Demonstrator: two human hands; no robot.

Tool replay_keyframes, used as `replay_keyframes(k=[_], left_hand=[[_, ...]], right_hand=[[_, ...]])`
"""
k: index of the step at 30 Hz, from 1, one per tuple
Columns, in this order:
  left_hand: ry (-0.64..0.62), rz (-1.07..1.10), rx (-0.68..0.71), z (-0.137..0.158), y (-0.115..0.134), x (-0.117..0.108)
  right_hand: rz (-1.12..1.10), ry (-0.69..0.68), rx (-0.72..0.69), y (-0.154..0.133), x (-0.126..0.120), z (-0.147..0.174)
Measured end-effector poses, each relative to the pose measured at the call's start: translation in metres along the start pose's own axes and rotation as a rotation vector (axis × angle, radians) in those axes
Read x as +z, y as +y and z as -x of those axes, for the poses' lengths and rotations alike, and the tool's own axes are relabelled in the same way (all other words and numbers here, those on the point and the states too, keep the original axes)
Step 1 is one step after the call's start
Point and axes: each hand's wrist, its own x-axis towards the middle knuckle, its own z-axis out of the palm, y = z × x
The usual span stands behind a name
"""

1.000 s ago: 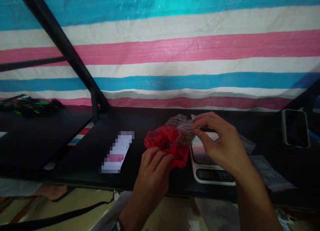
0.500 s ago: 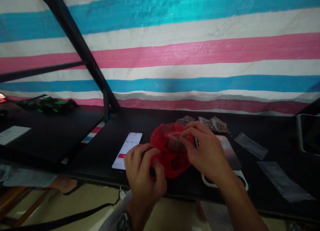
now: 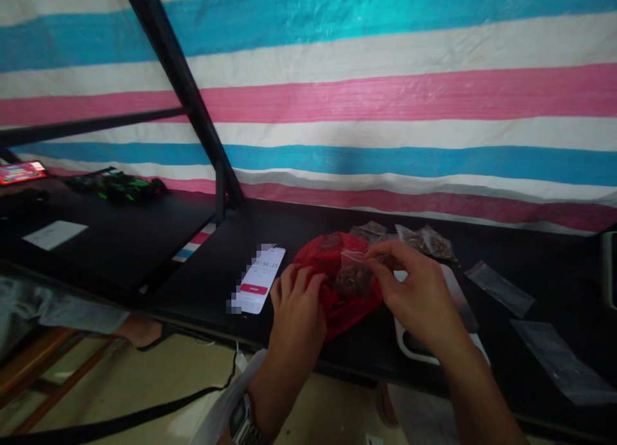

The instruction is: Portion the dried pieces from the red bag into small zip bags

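A red plastic bag [image 3: 347, 316] lies bunched with its mouth spread on the black table. My left hand [image 3: 299, 307] has its fingers curled over the bag's left edge, gripping it. Between the thumb and fingers of my right hand [image 3: 415, 289] is the top corner of a small clear zip bag [image 3: 354, 279] with brown, dried-looking bits inside. That zip bag hangs over the red bag's mouth. Partly under my right forearm sits a white-rimmed scale-like device [image 3: 457, 290] with a metal plate.
Several filled zip bags [image 3: 427, 240] lie behind my right hand. To the right are an empty zip bag [image 3: 500, 289] and a larger one [image 3: 563, 361]. A phone [image 3: 260, 281] showing a timer lies left. Beyond are a table frame post [image 3: 193, 104] and another person's leg [image 3: 139, 329].
My left hand has moved onto the red bag's edge and taken hold of it. The filled zip bag shows more clearly at the bag's mouth, still pinched by my right hand. The view has shifted slightly.
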Motion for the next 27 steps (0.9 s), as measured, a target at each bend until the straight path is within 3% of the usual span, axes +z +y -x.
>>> replay_keyframes(k=[5, 9, 11, 14, 15, 16, 17, 18, 19, 20, 22, 24, 27], left_hand=[[-0.083, 0.396, -0.04, -0.011, -0.017, -0.005], [0.002, 0.79, -0.251, -0.025, -0.025, -0.011], [0.072, 0.932, -0.383, -0.029, -0.028, -0.016], [0.484, 0.884, -0.431, -0.028, -0.016, -0.033], [0.699, 0.835, -0.356, -0.025, -0.007, -0.04], [0.784, 0.825, -0.214, -0.022, 0.005, -0.047], [0.79, 0.822, -0.063, -0.018, 0.018, -0.053], [0.705, 0.803, 0.02, -0.014, 0.031, -0.056], [0.54, 0.746, 0.048, -0.011, 0.043, -0.057], [0.436, 0.699, 0.027, -0.01, 0.052, -0.054], [0.363, 0.604, -0.067, -0.009, 0.062, -0.041], [0.292, 0.546, -0.194, -0.011, 0.062, -0.025], [0.179, 0.583, -0.267, -0.013, 0.052, -0.01]], right_hand=[[0.107, 0.082, -0.035, -0.014, -0.002, -0.002], [0.224, 0.164, -0.056, -0.021, -0.001, -0.002], [0.241, 0.133, -0.066, -0.024, 0.002, -0.001], [0.257, 0.05, -0.062, -0.027, 0.008, 0.0], [0.248, 0.029, -0.061, -0.028, 0.01, 0.001], [0.228, 0.01, -0.062, -0.03, 0.01, 0.002], [0.197, -0.01, -0.065, -0.031, 0.01, 0.002], [0.159, -0.03, -0.071, -0.032, 0.01, 0.003], [0.12, -0.046, -0.077, -0.033, 0.009, 0.003], [0.091, -0.049, -0.081, -0.034, 0.007, 0.003], [0.087, -0.017, -0.077, -0.033, 0.003, 0.003], [0.144, 0.04, -0.054, -0.03, -0.002, 0.002], [0.199, 0.083, -0.032, -0.025, -0.007, 0.001]])
